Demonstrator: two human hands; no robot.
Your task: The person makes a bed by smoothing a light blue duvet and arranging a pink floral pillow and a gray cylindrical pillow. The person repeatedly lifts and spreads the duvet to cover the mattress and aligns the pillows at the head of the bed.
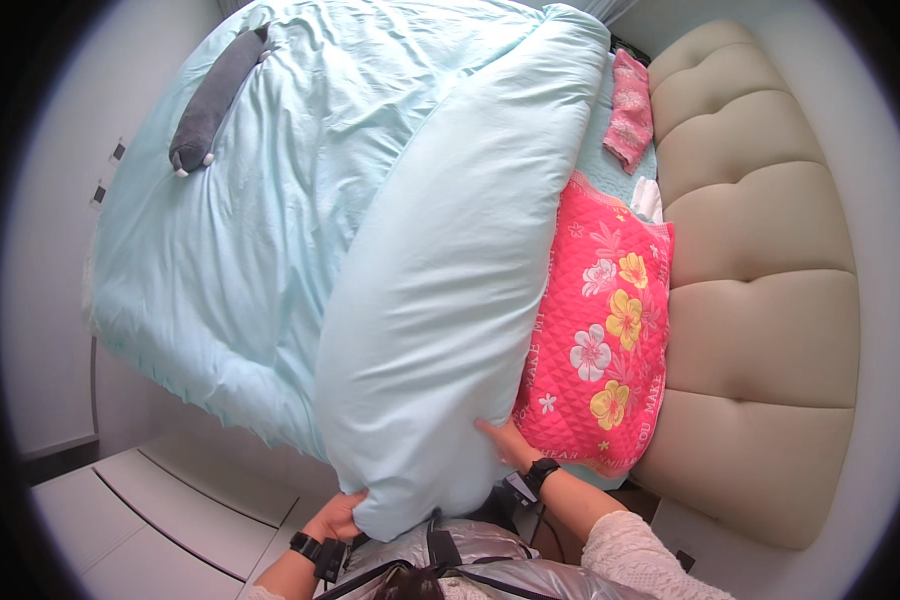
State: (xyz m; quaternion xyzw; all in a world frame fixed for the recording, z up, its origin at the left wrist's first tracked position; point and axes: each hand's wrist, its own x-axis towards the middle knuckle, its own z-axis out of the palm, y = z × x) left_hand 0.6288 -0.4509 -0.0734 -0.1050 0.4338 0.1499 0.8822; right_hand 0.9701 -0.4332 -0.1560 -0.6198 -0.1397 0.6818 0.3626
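Quilt (450,260): pale blue, creased, folded back.
Left hand (338,517): gripping its corner.
Right hand (508,445): on quilt, grip unclear; pillow (595,320) just beyond.

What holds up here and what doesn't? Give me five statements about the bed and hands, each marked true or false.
The left hand and right hand both touch the light-blue quilt. True.
A grey plush toy leans against the headboard. False: it lies on the quilt.
The large floral pillow is mostly pink. True.
The headboard is bare wood. False: it is padded and beige.
The left hand is nearer the floral pillow. False: the right hand is.
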